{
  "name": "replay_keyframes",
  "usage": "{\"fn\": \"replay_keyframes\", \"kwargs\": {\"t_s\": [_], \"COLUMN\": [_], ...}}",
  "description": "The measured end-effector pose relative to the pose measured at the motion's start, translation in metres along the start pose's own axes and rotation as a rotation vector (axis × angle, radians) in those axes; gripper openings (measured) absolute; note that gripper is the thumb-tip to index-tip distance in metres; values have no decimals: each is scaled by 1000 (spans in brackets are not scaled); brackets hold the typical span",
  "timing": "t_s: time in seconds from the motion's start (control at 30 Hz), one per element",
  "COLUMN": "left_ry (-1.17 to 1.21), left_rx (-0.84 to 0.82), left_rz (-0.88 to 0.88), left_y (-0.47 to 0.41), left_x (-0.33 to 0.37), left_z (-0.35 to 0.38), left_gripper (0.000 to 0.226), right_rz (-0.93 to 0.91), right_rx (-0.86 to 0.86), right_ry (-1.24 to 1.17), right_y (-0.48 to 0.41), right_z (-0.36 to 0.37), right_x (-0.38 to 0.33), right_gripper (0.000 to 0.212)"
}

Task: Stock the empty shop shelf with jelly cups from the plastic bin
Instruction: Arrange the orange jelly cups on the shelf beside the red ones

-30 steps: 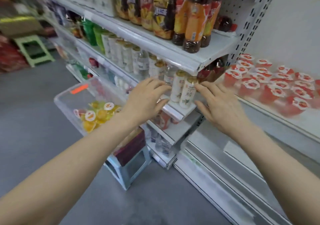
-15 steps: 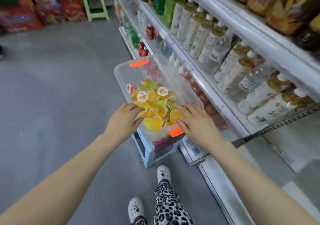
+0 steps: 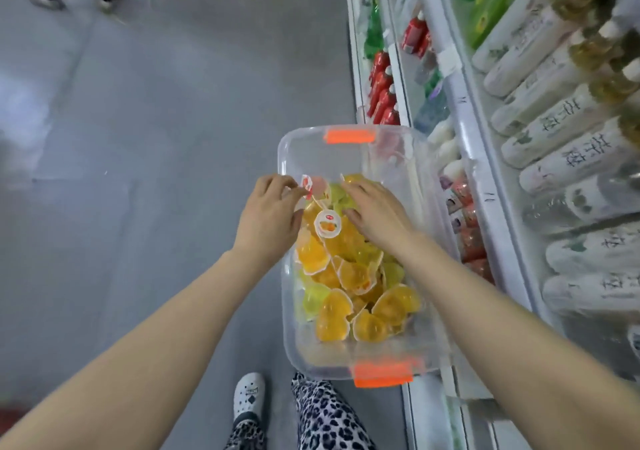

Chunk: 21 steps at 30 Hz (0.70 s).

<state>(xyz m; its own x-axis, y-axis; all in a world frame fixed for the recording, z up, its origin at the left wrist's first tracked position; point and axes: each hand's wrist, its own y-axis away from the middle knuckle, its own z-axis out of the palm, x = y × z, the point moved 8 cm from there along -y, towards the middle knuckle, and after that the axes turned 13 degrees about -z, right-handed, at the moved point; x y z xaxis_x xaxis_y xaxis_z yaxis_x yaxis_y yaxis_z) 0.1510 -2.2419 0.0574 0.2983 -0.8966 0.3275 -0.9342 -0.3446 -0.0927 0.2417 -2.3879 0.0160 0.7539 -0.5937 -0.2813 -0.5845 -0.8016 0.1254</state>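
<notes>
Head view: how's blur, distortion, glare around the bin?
Head view: jelly cups in the plastic bin read fairly sharp; head view edges smear, shelf bottles at right blurred and bowed by the wide lens; light soft, pale glare on the floor at left.

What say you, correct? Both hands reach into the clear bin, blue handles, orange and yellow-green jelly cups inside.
Not quite: the head view shows the handles are orange, not blue. The rest holds: left hand and right hand reach into the clear bin of orange and yellow-green jelly cups.
</notes>
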Motion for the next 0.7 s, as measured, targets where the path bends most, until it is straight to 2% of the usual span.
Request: {"fn": "replay_keyframes", "kwargs": {"t_s": [0.17,0.33,0.53,0.7], "left_ry": [15,12,-3,-26], "left_rx": [37,39,27,-3], "left_rz": [-8,-41,-52,-68], "left_y": [-3,-6,-6,-8], "left_x": [-5,-7,-8,-9], "left_z": [8,10,10,13], "left_gripper": [34,33,37,39], "right_rz": [-111,-255,-280,-133], "right_rx": [-100,-239,-128,33], "right_ry": [32,111,110,-167], "right_y": [-79,-115,-120,-93], "right_z": [21,59,58,40], "right_x": [-4,-5,-2,22], "right_gripper": [39,44,32,30]}}
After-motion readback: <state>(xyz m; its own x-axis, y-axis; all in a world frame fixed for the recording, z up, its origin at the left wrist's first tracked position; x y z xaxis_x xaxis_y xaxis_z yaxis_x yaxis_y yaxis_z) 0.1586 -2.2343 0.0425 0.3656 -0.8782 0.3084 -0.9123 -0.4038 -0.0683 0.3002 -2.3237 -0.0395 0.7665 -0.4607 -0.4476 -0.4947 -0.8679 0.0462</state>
